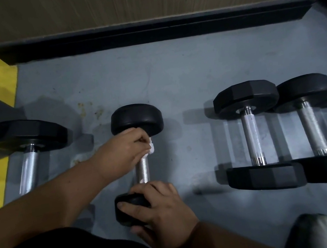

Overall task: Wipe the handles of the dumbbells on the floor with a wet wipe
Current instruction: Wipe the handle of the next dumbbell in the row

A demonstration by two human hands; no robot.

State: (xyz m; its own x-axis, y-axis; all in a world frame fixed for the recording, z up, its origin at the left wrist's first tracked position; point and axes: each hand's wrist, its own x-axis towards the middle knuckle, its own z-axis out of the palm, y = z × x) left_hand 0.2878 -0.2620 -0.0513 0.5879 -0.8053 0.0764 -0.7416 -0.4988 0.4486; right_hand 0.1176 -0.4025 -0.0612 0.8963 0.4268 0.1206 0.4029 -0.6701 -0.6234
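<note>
Here the wet wipe (pixel 151 147) sits at the far end of the small dumbbell's handle (pixel 142 171), pinched around it by the left hand (pixel 126 149), so drawing it toward the near head (pixel 129 208), which the right hand (pixel 161 210) clamps steady, should clean well.

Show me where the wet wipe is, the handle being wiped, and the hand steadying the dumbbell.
wet wipe (pixel 151 148): head view, white wad beside the fingers.
handle (pixel 142 172): head view, bare metal mid-shaft.
right hand (pixel 161 212): head view, back of the hand.
</note>
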